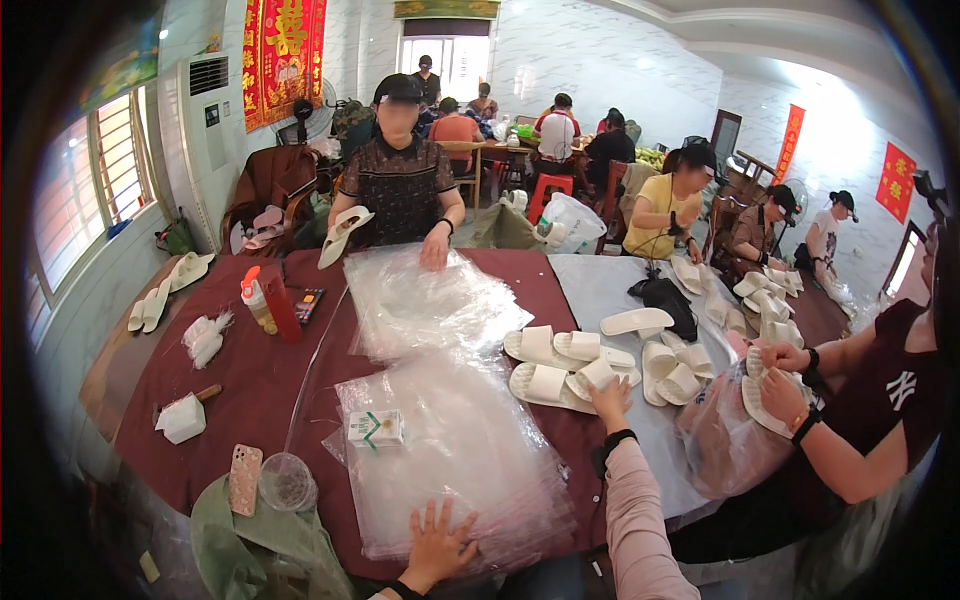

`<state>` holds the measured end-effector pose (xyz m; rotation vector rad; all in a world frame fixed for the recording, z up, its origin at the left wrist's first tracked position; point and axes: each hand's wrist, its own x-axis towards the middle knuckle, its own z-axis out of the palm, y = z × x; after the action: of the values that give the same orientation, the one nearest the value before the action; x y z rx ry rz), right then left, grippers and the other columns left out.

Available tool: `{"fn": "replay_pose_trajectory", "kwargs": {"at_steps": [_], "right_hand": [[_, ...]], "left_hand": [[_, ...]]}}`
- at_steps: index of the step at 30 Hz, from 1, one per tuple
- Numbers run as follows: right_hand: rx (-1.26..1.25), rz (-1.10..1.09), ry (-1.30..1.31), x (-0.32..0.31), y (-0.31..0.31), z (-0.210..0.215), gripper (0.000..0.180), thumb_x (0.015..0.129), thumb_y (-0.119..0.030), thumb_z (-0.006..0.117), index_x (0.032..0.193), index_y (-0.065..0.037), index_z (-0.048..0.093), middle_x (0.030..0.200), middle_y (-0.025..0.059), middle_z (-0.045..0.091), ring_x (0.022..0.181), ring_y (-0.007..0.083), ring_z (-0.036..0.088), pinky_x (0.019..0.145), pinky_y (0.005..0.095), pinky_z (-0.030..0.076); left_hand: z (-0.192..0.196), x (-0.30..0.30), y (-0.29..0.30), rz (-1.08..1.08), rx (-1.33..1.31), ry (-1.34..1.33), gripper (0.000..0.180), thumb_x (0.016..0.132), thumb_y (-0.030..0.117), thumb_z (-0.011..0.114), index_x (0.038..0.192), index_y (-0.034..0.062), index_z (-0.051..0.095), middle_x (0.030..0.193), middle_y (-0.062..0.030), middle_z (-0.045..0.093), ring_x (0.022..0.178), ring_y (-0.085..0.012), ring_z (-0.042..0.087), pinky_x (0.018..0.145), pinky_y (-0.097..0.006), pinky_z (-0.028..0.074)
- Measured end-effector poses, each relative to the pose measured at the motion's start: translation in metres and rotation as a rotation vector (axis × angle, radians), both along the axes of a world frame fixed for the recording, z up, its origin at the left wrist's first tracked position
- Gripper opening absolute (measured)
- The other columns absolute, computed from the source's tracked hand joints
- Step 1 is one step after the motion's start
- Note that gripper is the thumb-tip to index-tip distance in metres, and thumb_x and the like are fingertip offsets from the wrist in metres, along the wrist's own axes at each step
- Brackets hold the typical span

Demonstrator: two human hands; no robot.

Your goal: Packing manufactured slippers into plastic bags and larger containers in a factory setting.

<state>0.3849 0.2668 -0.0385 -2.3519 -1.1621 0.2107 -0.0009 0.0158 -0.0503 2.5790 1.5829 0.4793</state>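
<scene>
My left hand (440,545) lies with fingers spread on the near end of a stack of clear plastic bags (450,450). A small white and green packet (376,429) rests on that stack. Out to the right, my right hand (611,402) has its fingers around the near end of a white slipper (597,374), which sits tilted among other white slippers (545,384). Its exact grip is partly hidden. Farther off, a second heap of clear bags (430,300) overlaps the first.
Across the table a person (398,170) holds a slipper (345,236) and touches the far bags. At right, another person's hands (785,385) hold a slipper over a plastic bag (735,440). A phone (245,480), round clear tub (288,483), tissue pack (182,418) and bottle (258,300) stand left.
</scene>
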Motion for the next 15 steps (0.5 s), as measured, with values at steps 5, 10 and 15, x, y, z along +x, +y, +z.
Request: {"fn": "replay_pose_trajectory", "kwargs": {"at_steps": [5, 10, 15], "right_hand": [[0.059, 0.035, 0.243, 0.013, 0.007, -0.007, 0.085, 0.072, -0.044, 0.07, 0.132, 0.004, 0.035, 0.131, 0.0243, 0.041, 0.122, 0.037, 0.042, 0.101, 0.0452, 0.032], [0.143, 0.173, 0.718, -0.001, -0.018, -0.006, 0.032, 0.077, -0.023, 0.069, 0.09, 0.006, 0.066, 0.086, 0.0134, 0.067, 0.079, 0.0222, 0.064, 0.07, 0.0318, 0.049], [0.151, 0.287, 0.817, -0.004, -0.083, 0.005, 0.024, 0.081, -0.012, 0.064, 0.099, 0.004, 0.063, 0.09, 0.0068, 0.065, 0.079, 0.0155, 0.061, 0.069, 0.0291, 0.048]], "left_hand": [[-0.003, 0.001, -0.001, 0.015, 0.037, 0.045, 0.056, 0.079, 0.049, 0.057, 0.131, 0.0317, 0.047, 0.14, -0.0221, 0.032, 0.13, -0.0466, 0.023, 0.102, -0.064, 0.01], [-0.004, 0.0, -0.001, -0.001, 0.058, 0.004, 0.057, 0.078, 0.048, 0.059, 0.131, 0.0312, 0.048, 0.14, -0.0218, 0.031, 0.13, -0.0456, 0.022, 0.102, -0.064, 0.011], [-0.002, -0.002, 0.0, -0.001, 0.054, -0.014, 0.056, 0.077, 0.046, 0.06, 0.13, 0.0299, 0.048, 0.14, -0.0218, 0.032, 0.13, -0.0455, 0.022, 0.102, -0.064, 0.012]]}}
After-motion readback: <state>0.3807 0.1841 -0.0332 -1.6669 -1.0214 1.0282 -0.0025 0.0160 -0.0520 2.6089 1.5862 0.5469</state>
